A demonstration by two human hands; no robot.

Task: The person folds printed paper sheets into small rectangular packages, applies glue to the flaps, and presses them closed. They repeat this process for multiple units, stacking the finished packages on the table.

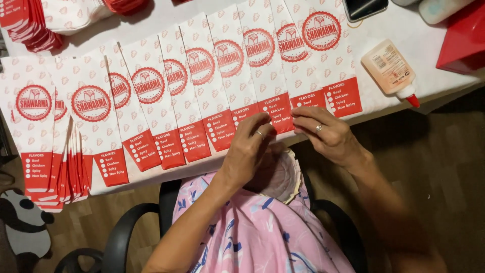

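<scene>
My left hand (250, 146) and right hand (323, 132) pinch one paper bag (275, 108) edge; tugging could skew the fanned row (202, 96).

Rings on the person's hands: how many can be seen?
2. One ring on the left hand, one on the right hand. Others may be hidden.

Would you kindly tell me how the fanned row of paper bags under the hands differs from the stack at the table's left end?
The fanned row lies spread and overlapping, each round emblem visible; the stack is bunched, mostly edges showing. Both hands touch the row, not the stack. Both are red-and-white.
</scene>
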